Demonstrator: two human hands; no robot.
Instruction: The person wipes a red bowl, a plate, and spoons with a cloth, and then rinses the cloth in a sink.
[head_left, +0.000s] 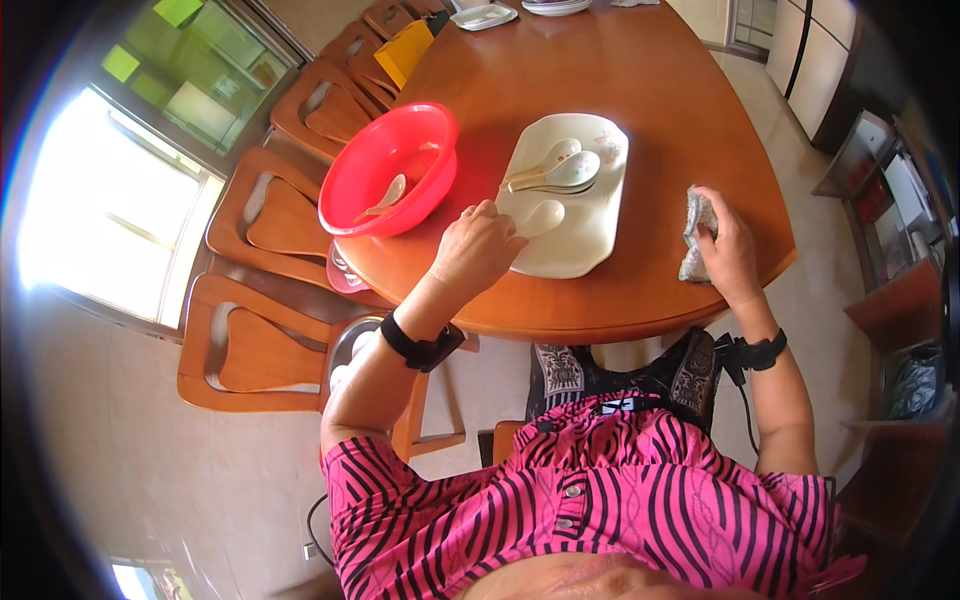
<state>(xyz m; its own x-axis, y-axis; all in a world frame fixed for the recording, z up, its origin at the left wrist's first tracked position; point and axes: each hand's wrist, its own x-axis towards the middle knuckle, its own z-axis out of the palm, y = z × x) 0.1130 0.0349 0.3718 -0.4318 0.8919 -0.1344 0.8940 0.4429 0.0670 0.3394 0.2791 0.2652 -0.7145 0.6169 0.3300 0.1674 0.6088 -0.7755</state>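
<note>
A pale soup spoon (546, 217) lies low over the near half of the cream tray (592, 247), its handle end running into the fingers of my left hand (480, 244). Whether its bowl touches the tray, I cannot tell. Farther up the tray rest several more soup spoons (574, 171), some stacked, with handles pointing left. A folded grey-white cloth (694, 251) is in my right hand (726, 247), pressed near the table's right edge. To the left stands a red plastic basin (352, 184) with one soup spoon (394, 191) inside.
The wooden table (555, 67) narrows toward me with a curved edge. White dishes (484, 16) sit at its far end. Wooden chairs (259, 352) line the left side, and a yellow bag (405, 52) is on one. Shelves (900, 300) stand on the right.
</note>
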